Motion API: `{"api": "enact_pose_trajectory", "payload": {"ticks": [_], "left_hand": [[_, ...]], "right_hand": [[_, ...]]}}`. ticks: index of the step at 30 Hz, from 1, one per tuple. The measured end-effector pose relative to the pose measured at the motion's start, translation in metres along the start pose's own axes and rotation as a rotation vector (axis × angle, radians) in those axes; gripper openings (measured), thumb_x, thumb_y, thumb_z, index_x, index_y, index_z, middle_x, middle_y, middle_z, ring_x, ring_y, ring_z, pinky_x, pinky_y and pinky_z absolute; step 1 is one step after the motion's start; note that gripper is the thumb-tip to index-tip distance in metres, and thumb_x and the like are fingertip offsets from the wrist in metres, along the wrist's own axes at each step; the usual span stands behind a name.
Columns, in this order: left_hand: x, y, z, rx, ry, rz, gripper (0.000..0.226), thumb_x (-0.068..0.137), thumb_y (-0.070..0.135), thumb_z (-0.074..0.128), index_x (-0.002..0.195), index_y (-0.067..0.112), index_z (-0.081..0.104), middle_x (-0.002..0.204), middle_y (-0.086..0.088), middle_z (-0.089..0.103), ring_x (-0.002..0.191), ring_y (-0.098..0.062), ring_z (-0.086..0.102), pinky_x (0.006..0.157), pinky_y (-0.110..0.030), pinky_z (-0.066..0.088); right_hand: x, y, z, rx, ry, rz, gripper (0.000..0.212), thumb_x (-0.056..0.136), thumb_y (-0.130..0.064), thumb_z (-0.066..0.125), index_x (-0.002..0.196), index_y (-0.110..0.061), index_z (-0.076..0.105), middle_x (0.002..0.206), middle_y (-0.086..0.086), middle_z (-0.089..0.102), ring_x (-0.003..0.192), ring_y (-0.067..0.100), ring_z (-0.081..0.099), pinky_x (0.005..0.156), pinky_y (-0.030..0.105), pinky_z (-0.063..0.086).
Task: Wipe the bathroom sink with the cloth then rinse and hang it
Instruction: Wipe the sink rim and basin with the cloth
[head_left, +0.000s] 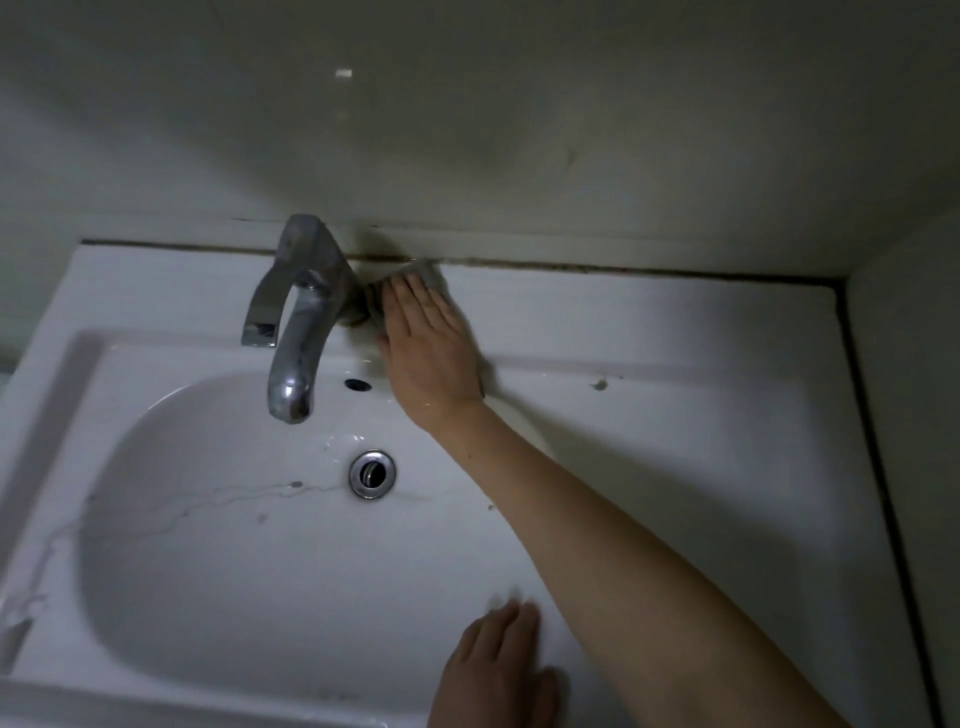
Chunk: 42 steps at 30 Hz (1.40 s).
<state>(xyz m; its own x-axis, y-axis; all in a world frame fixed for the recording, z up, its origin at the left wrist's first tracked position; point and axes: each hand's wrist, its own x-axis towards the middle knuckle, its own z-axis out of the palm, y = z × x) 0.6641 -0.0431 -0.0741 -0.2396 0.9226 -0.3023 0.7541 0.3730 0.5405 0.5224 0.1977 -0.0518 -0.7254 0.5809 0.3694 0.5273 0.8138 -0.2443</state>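
Cloth (423, 270), grey and bunched, pinned flat on the back ledge of the bathroom sink (649, 332) under the right hand (426, 348). Only a fringe of fabric on show, just beyond the fingertips and on the thumb side, touching the base of the faucet (301, 322). Fingers (415, 301) straight and close together, pressing rather than gripping, aimed at the dark wall seam (623, 269) just past their tips.

Left hand (493, 670) flat on the near rim, fingers straight and slightly apart, holding nothing, well apart from the wiping fingers. Overflow hole (357, 384) and drain (372, 474) back toward the right wrist and forearm.

By the look of it, mid-wipe; rinsing and hanging not yet begun.

Possible trouble from here:
- With no curl round the fabric, easy to slide off the cloth on a hard stroke and end up rubbing the ledge bare-fingered.
- On the thumb side, risk of snagging the cloth on the faucet base, or nudging the lever (265, 306) and starting the water.
- Just beyond the fingertips, risk of dragging grime out of the seam and smearing it across the white ledge.
- Off to the little-finger side, easy to miss the small speck (600, 385).
- Near the left fingers, perhaps a slick rim, judging by the wet streaks (208, 509) in the basin; a slipped brace if leaned on.
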Motion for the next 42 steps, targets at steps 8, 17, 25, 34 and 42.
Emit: {"api": "enact_pose_trajectory", "payload": {"ticks": [8,17,25,34,42], "left_hand": [[-0.007,0.005,-0.01,0.007,0.019,0.021,0.056,0.065,0.053,0.057,0.111,0.024,0.072,0.109,0.005,0.074,0.093,-0.011,0.072,0.075,-0.018,0.053],[-0.013,0.011,-0.019,-0.009,0.029,-0.044,0.055,0.069,0.057,0.054,0.113,0.029,0.072,0.112,0.011,0.072,0.099,-0.006,0.069,0.084,-0.009,0.043],[-0.013,0.008,-0.017,-0.014,0.009,-0.069,0.058,0.075,0.059,0.051,0.121,0.029,0.068,0.123,0.011,0.067,0.107,-0.008,0.066,0.089,-0.014,0.041],[-0.013,0.009,-0.016,-0.034,0.024,-0.097,0.061,0.073,0.062,0.05,0.123,0.032,0.067,0.126,0.015,0.065,0.114,-0.006,0.061,0.088,-0.017,0.044],[-0.011,0.014,-0.021,-0.057,0.006,-0.11,0.073,0.071,0.068,0.042,0.128,0.029,0.063,0.134,0.009,0.06,0.122,-0.011,0.057,0.098,-0.021,0.039]], "right_hand": [[-0.018,0.04,-0.021,-0.121,-0.038,-0.151,0.048,0.094,-0.024,0.045,0.136,-0.001,0.049,0.141,0.014,0.051,0.133,0.026,0.046,0.115,0.036,0.029],[-0.102,0.179,-0.097,-0.197,-0.08,0.137,0.05,0.091,-0.013,0.043,0.139,0.002,0.042,0.145,0.018,0.045,0.135,0.029,0.042,0.117,0.037,0.026],[-0.138,0.245,-0.132,-0.193,0.127,0.536,0.047,0.095,-0.019,0.033,0.133,0.004,0.049,0.138,0.021,0.052,0.13,0.033,0.047,0.113,0.04,0.033],[-0.114,0.208,-0.107,-0.11,0.269,0.58,0.038,0.089,-0.01,0.045,0.119,0.004,0.062,0.123,0.02,0.064,0.116,0.032,0.06,0.103,0.039,0.045],[-0.151,0.123,-0.133,0.509,-0.012,0.481,0.034,0.098,-0.017,0.041,0.126,-0.005,0.057,0.126,0.012,0.061,0.116,0.022,0.055,0.104,0.023,0.034]]}}
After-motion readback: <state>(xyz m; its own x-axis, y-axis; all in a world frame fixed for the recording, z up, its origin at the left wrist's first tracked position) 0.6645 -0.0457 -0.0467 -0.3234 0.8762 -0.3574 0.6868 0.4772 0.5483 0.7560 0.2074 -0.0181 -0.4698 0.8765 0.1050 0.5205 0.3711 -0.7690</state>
